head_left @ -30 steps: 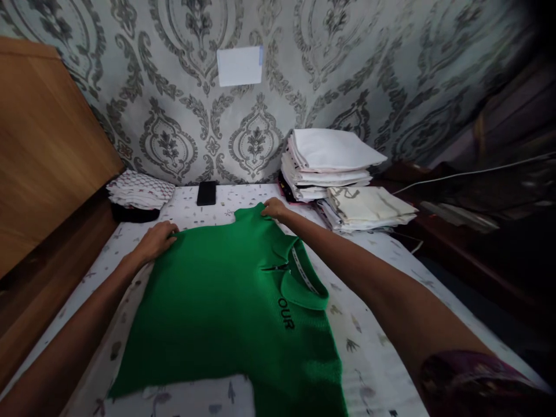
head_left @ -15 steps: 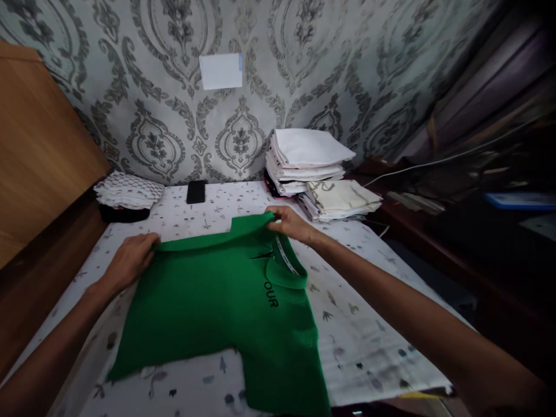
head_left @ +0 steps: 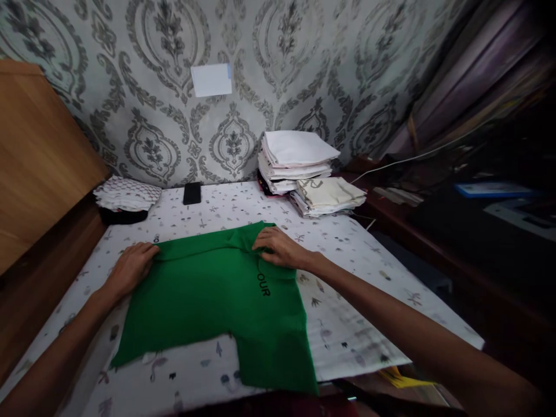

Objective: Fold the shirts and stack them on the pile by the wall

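A green shirt (head_left: pixel 195 295) with dark lettering lies spread on the bed, its far side folded over toward me. My left hand (head_left: pixel 134 265) is closed on the shirt's far left corner, by the hem. At the collar end, my right hand (head_left: pixel 280 246) pinches the folded-over fabric and covers much of the neckline. One sleeve reaches down toward the near edge of the bed.
A stack of folded white clothes (head_left: pixel 297 149) and a lower folded pile (head_left: pixel 330 194) stand at the back right. A black phone (head_left: pixel 191 193) and patterned folded cloths (head_left: pixel 127 194) lie at the back left. A wooden panel (head_left: pixel 47 156) borders the left side.
My right hand has come down and toward me, bringing the shirt's far edge over onto the front and hiding the collar opening. My left hand stays at its corner.
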`<state>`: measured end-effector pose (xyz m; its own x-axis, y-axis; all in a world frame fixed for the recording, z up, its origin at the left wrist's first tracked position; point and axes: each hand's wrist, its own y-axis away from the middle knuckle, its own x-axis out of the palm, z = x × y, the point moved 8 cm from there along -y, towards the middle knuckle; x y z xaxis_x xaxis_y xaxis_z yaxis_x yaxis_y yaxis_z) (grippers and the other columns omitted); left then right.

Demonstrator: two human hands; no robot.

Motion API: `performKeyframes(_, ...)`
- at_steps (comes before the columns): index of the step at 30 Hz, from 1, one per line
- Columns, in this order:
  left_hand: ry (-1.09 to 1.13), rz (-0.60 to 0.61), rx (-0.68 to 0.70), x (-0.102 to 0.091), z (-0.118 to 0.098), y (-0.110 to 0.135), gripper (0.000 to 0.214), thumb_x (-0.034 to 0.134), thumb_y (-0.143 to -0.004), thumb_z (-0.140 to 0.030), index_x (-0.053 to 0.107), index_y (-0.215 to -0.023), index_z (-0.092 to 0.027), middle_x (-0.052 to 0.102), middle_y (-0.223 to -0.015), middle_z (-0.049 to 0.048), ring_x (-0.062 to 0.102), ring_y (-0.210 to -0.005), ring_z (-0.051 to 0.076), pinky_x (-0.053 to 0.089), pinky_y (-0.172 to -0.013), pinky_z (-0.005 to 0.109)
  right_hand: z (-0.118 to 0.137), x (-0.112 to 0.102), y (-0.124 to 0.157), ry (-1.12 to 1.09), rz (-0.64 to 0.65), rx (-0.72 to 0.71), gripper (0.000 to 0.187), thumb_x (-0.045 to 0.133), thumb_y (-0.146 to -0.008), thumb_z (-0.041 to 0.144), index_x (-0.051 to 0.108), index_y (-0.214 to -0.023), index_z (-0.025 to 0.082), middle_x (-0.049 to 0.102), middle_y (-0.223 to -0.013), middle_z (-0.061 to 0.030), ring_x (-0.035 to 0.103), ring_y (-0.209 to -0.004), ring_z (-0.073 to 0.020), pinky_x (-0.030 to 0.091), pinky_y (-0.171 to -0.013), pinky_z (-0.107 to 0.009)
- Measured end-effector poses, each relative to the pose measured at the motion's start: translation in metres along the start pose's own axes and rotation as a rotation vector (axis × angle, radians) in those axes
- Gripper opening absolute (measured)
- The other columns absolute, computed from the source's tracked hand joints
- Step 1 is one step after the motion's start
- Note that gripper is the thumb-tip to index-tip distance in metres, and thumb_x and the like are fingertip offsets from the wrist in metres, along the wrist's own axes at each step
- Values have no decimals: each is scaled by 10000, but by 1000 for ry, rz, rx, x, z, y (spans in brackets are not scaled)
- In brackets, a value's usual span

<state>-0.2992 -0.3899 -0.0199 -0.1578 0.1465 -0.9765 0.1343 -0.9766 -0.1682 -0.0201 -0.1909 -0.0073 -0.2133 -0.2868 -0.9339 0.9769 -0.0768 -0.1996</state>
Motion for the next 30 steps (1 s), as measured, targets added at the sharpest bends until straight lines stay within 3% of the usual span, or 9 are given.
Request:
performKeyframes(4,15,-6,-8,3,2,0,316,378,-862,-176,667,-986,-208,692,-1002,131,621,-942,305,495,-817,434,18,-1,4,-63,53,-100,168,537,-896,260,700,-886,221,701,-968,-49,573,-1069,-242,320,-1042,-470)
performKeyframes(10,78,39,-43,2,6,2,318,421,-820,-191,669,-1019,-207,680,-1043,125,596,-998,300,487,-879,437,21,-5,-11,-168,27,-24,315,460,-976,387,684,-864,196,702,-891,-68,609,-934,-223,418,-922,-410)
performKeyframes(15,505,112,-171,-9,27,3,335,468,-813,-341,670,-1049,-216,715,-1090,71,632,-1048,271,490,-941,404,13,6,-45,-204,8,81,267,470,-953,319,713,-962,208,716,-1007,-90,641,-914,-230,482,-826,-384)
performKeyframes(18,681,-15,-341,-13,48,-5,379,440,-848,-426,657,-1042,-184,726,-1024,71,652,-999,256,506,-903,378,6,18,-67,-131,-1,142,283,452,-951,267,702,-1065,199,691,-1121,-114,638,-1024,-260,490,-922,-419)
performKeyframes(20,620,-100,-443,-9,56,-12,400,425,-861,-416,643,-1070,-154,714,-1012,94,649,-978,249,503,-890,371,-2,28,-77,-57,-20,217,338,447,-958,266,652,-1211,178,619,-1303,-147,563,-1225,-301,438,-1053,-456)
performKeyframes(23,391,-48,-513,11,52,-22,396,435,-882,-386,633,-1110,-130,686,-1024,135,633,-978,270,495,-885,399,-14,50,-81,24,18,356,495,433,-981,357,497,-1428,153,421,-1546,-174,340,-1451,-367,312,-1171,-546)
performKeyframes(26,201,47,-462,24,41,-28,326,455,-910,-365,643,-1060,-145,665,-1037,154,610,-1018,305,482,-905,435,-19,71,-77,47,99,394,614,350,-1006,478,370,-1530,159,312,-1620,-168,215,-1515,-370,223,-1210,-587)
performKeyframes(30,86,79,-460,20,34,-26,302,437,-942,-320,641,-1087,-151,657,-1099,178,597,-1089,344,472,-933,482,-18,80,-72,65,133,358,722,304,-985,624,298,-1573,206,244,-1654,-131,145,-1537,-352,162,-1236,-575)
